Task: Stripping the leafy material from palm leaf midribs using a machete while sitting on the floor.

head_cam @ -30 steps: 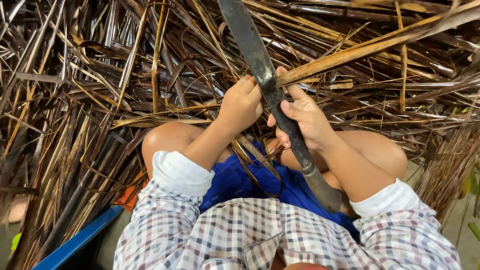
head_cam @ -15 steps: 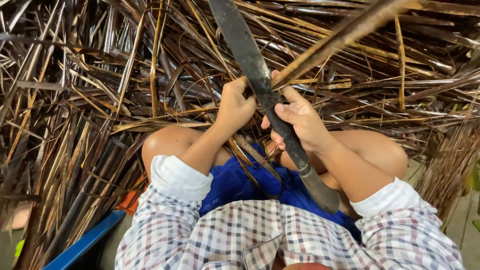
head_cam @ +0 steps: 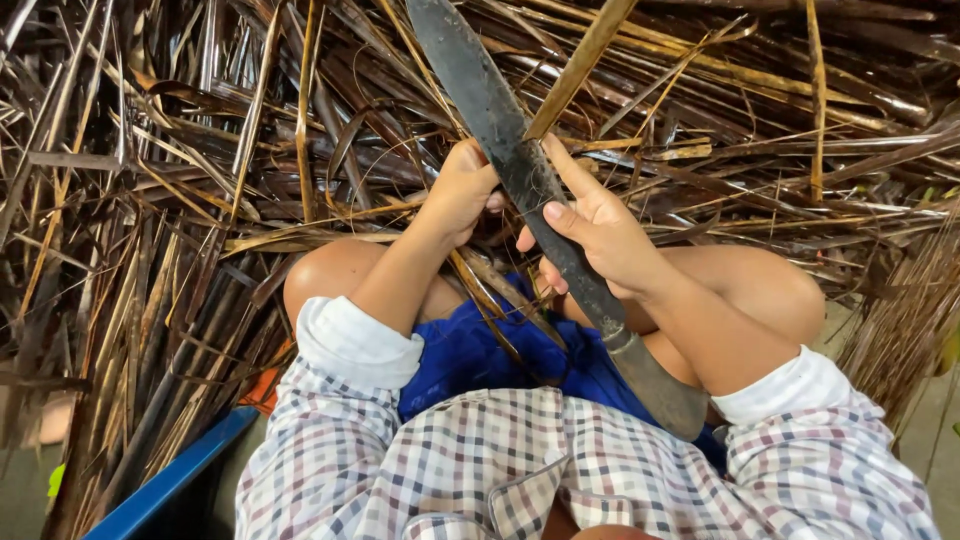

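Long dark knife [head_cam: 520, 170] gripped on its blade by closed right hand [head_cam: 600, 235], dry leaf strip [head_cam: 580, 65] rising just above this grip, left hand [head_cam: 458, 192] closed around strip beside blade, dry leaf pile [head_cam: 150, 200] around

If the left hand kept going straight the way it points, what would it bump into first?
Probably the dark knife blade right beside the left hand, then the pile of dry leaves behind; depth is hard to judge.

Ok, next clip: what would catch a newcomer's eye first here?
The long dark machete, running from top centre down to its handle near the lap, stands out first. The right hand grips its blade midway, and the left hand presses against it from the other side. Behind them a pile of dry brown palm leaves fills the frame, one tan leaf strip rising from the blade.
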